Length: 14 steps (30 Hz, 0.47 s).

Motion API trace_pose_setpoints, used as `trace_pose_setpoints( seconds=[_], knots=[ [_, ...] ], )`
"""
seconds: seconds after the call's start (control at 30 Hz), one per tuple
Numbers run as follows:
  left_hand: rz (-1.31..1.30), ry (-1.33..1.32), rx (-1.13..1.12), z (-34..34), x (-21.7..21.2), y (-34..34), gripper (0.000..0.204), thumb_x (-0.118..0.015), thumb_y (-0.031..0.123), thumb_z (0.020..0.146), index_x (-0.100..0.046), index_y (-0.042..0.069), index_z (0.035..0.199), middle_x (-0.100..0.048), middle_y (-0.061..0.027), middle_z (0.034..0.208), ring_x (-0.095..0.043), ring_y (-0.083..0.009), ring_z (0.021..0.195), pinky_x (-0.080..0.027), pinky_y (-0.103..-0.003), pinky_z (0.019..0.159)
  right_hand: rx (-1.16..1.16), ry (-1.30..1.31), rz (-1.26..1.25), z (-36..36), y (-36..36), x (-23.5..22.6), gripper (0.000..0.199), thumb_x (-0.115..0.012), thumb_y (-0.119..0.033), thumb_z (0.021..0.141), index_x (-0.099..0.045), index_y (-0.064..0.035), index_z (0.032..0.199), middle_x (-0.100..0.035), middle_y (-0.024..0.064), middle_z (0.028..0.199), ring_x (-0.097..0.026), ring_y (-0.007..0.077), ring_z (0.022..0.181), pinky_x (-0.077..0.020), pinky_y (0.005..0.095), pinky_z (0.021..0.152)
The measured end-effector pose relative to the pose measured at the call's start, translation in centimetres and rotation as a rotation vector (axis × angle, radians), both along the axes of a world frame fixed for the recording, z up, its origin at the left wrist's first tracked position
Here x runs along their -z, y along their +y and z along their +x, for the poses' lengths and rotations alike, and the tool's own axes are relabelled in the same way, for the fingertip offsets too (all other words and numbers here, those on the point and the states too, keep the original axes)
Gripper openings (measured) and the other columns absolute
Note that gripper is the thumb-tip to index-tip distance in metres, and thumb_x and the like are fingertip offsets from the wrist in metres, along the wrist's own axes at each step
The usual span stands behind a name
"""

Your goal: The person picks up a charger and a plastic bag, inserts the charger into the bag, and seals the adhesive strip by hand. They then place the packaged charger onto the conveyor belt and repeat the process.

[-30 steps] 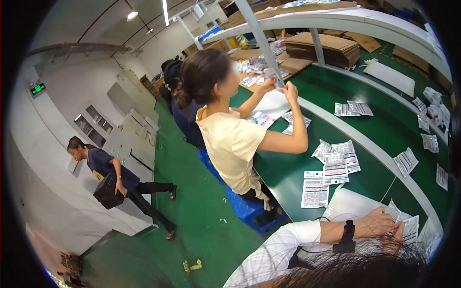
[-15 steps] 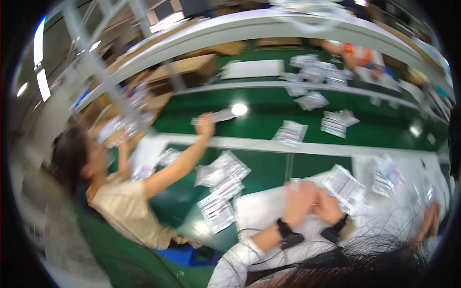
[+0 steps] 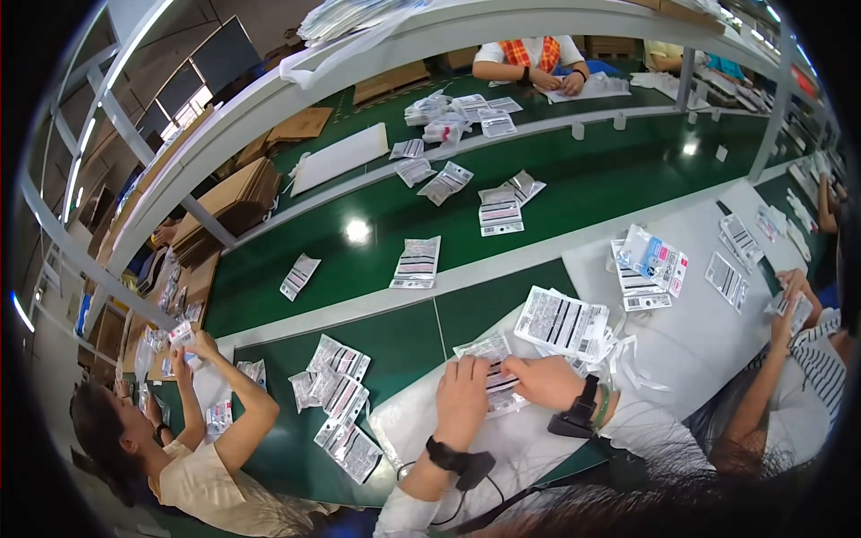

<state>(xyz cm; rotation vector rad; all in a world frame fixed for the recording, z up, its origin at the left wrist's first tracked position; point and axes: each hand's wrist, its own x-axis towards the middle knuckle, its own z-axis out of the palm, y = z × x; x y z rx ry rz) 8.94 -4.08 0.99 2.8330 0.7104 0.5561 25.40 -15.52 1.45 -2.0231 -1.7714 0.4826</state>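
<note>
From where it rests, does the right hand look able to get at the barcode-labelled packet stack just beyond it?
Probably yes: the right hand lies close below the packet stack, with nothing between them.

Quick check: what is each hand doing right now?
Left hand: fingers curled, pressing down on the clear flat packet on the white sheet.
Right hand: gripping the same packet's right side.

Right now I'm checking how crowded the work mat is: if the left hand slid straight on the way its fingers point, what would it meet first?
The left hand points up and slightly right, fingertips on the clear packet. Beyond that, it would probably reach the green table; the label stack lies further right.
</note>
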Motion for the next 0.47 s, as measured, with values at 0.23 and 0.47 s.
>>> trace_pose_setpoints(
  seconds=[0.23,0.47],
  knots=[
    [-0.225,-0.108,0.282,-4.4,0.5,0.2,0.057,-0.075,0.021,0.081,-0.057,0.009,0.134,-0.056,-0.0104,0.135,-0.055,-0.0335,0.123,-0.047,-0.041,0.101,-0.164,-0.175,0.235,2.5,-1.7,-1.3,0.04,-0.073,-0.029,0.084,-0.063,-0.0184,0.121,-0.063,-0.0001,0.13,-0.058,0.0225,0.12,-0.0486,0.0391,0.091],
    [-0.096,-0.007,0.361,-6.8,1.7,1.4,0.069,-0.074,0.026,0.083,-0.05,0.014,0.147,-0.049,-0.0089,0.151,-0.047,-0.0327,0.135,-0.039,-0.048,0.112,-0.353,-0.182,0.26,3.5,-1.4,-0.6,0.052,-0.069,-0.034,0.091,-0.058,-0.0219,0.141,-0.054,-0.0038,0.149,-0.042,0.0197,0.143,-0.029,0.046,0.119]
  ],
)
